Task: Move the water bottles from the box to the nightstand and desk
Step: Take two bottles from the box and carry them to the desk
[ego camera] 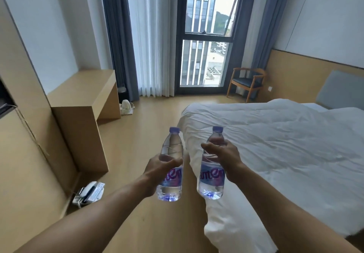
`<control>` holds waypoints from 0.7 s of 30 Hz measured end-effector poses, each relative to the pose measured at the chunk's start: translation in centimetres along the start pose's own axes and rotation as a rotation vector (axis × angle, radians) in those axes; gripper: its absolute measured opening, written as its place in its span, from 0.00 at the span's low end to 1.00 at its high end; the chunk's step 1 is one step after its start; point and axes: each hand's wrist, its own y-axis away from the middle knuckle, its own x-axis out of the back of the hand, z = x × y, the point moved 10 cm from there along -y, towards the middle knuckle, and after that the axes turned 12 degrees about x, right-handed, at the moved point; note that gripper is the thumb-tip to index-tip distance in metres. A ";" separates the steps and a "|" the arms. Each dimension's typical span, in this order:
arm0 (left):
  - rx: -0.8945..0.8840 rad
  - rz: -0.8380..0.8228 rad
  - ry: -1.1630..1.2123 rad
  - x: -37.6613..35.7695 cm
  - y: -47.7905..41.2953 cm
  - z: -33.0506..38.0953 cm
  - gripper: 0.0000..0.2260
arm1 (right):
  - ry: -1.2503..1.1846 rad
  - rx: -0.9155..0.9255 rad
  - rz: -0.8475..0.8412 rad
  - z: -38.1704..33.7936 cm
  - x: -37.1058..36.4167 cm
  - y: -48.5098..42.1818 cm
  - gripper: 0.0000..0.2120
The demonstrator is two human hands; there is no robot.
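I hold two clear water bottles with purple caps and purple-blue labels upright in front of me, above the wooden floor. My left hand grips the left bottle round its middle. My right hand grips the right bottle just above its label. The bottles are side by side and apart. A light wooden desk stands against the left wall, ahead of my left hand. No box or nightstand is in view.
A bed with a white duvet fills the right side. A phone lies on the floor by the left cabinet, a white kettle beside the desk. A wooden chair stands near the window.
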 end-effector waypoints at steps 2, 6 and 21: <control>-0.001 0.011 -0.003 0.6 -2.7 1.1 0.29 | -0.013 -0.006 -0.025 0.5 -1.3 -3.2 0.12; -0.001 0.062 -0.033 1.3 -9.1 3.6 0.18 | -0.052 -0.010 -0.093 1.7 -4.0 -11.1 0.11; -0.065 0.257 0.104 6.5 -28.2 15.5 0.30 | -0.106 -0.031 -0.306 3.2 -12.8 -37.6 0.19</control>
